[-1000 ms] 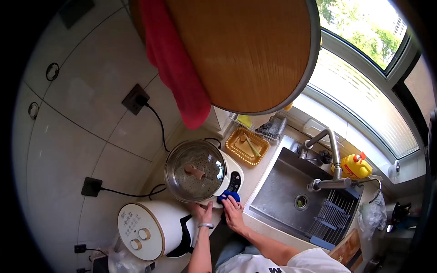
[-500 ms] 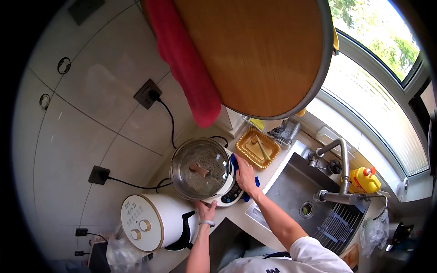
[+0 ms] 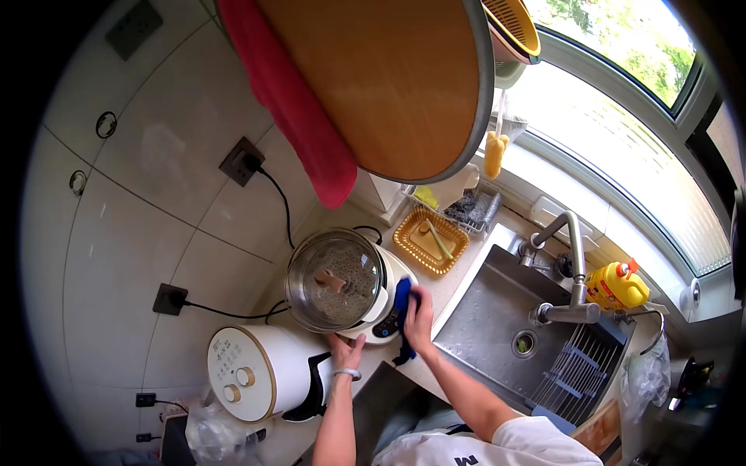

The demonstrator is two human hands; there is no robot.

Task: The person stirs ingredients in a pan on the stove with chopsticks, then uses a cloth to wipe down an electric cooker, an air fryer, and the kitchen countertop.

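Note:
A round electric pot point(image 3: 303, 307) with a clear glass lid point(image 3: 350, 272) stands on a white base with a dark control panel point(image 3: 386, 329). Foamy liquid and a pinkish-brown piece show through the lid. My left hand point(image 3: 346, 352) is at the base's near edge, thumb and fingers set against it; some fingertips are hidden. In my right hand point(image 3: 420, 319) is a bunched dark blue cloth point(image 3: 403, 299), its lower end hanging by the panel at the base's right side.
A white rice cooker point(image 3: 291, 361) lies close on the left. Behind the pot's right side sit a gold tray point(image 3: 429, 242) and a wire rack point(image 3: 488, 206). The steel sink point(image 3: 486, 326), faucet point(image 3: 576, 245) and yellow bottle point(image 3: 614, 286) are right. A wooden board point(image 3: 381, 78) hangs overhead.
My right hand has shifted along the base's right side and gathered the blue cloth, which was spread lower beneath it. My left hand stays at the near edge. The camera view has shifted slightly.

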